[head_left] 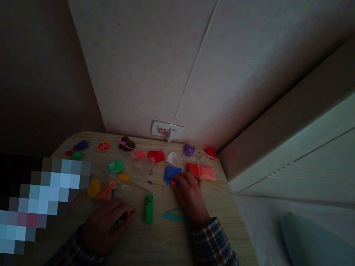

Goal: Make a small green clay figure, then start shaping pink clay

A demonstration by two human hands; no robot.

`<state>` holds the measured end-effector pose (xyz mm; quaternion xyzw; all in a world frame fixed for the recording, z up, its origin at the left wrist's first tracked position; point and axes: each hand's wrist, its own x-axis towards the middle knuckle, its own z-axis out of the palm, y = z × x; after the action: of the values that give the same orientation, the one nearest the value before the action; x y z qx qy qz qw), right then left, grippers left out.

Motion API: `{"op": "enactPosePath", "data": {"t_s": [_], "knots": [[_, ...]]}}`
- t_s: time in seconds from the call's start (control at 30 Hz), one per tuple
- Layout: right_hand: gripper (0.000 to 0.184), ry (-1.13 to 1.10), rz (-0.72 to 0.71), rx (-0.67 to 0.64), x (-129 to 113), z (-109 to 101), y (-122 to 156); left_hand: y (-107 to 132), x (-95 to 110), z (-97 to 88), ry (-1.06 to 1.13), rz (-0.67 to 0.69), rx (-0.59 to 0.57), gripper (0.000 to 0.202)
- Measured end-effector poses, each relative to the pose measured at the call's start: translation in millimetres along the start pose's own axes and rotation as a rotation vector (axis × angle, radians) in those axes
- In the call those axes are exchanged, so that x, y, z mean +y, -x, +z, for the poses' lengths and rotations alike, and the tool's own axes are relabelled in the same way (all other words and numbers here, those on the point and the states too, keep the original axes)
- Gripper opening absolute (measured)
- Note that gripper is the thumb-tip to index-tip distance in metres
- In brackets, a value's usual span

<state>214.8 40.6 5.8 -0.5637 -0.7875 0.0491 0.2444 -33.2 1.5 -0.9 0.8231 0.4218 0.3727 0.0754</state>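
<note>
On the wooden table, my right hand [190,197] reaches to the blue modelling clay packet [171,174]. Its fingers are closed together, with a small red piece of clay [173,183] showing at the fingertips. My left hand [106,224] is curled low on the left, thumb and index tips brought together; whatever lies between them is too dark to make out. Between both hands lies a green clay figure [149,208] with dark marks at its top end. A flat light-blue leaf-like piece [173,214] lies beside my right wrist. Orange clay in a bag [106,191] is just beyond my left hand.
Several clay packets fill the table's [221,204] far half, including red [156,155], orange-pink [201,171], green [116,166] and purple [189,150]. A brown clay shape [127,143] and a round red-orange one [103,147] lie far left. A wall socket [167,130] sits behind.
</note>
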Motion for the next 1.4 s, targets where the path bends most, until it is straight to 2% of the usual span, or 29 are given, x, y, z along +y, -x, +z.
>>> {"op": "enactPosePath", "data": {"t_s": [0.07,0.2,0.27,0.4,0.53,0.67,0.77,0.83,1.0,1.13,1.27,1.4], "knots": [[0.012,-0.020,-0.001,-0.019,-1.5,-0.3,0.5,-0.5,0.2,-1.1,-0.005,0.024,-0.020,0.008],[0.007,-0.154,0.001,-0.027,-3.5,-2.0,1.2,0.2,2.2,-0.4,-0.017,-0.068,0.002,0.014],[0.008,-0.277,0.024,-0.005,-3.7,-3.6,1.8,0.1,2.4,-0.3,-0.010,-0.072,-0.010,0.014],[0.012,-0.421,0.061,0.021,-5.2,-7.4,4.2,-0.8,1.1,-2.1,0.025,0.005,-0.063,0.007],[0.019,-0.443,0.057,0.018,-17.3,-11.0,7.2,-0.7,5.2,-2.9,0.174,-0.090,-0.072,0.007],[0.021,-0.515,-0.097,0.044,-42.8,-16.7,7.5,-3.1,11.9,-3.9,0.451,-0.312,-0.142,0.014],[0.018,-0.574,-0.258,0.038,-61.5,-19.0,7.1,-6.8,13.7,-5.4,0.830,-0.434,-0.222,0.042],[0.019,-0.553,-0.336,0.014,-70.5,-17.6,7.9,-8.4,13.3,-5.4,1.010,-0.494,-0.266,0.051],[0.030,-0.454,-0.422,-0.066,-79.2,-10.8,12.1,-5.6,9.7,0.2,0.956,-0.599,-0.238,0.028],[0.037,-0.503,-0.356,-0.142,-74.7,-13.0,12.1,-6.0,9.5,0.0,1.014,-0.617,-0.234,0.014],[0.035,-0.574,-0.198,-0.067,-65.6,-16.0,8.4,-9.8,8.6,-8.9,1.060,-0.618,-0.267,0.016],[0.026,-0.578,-0.103,-0.008,-58.7,-14.9,4.9,-8.7,2.1,-15.0,1.116,-0.694,-0.209,0.016]]}}
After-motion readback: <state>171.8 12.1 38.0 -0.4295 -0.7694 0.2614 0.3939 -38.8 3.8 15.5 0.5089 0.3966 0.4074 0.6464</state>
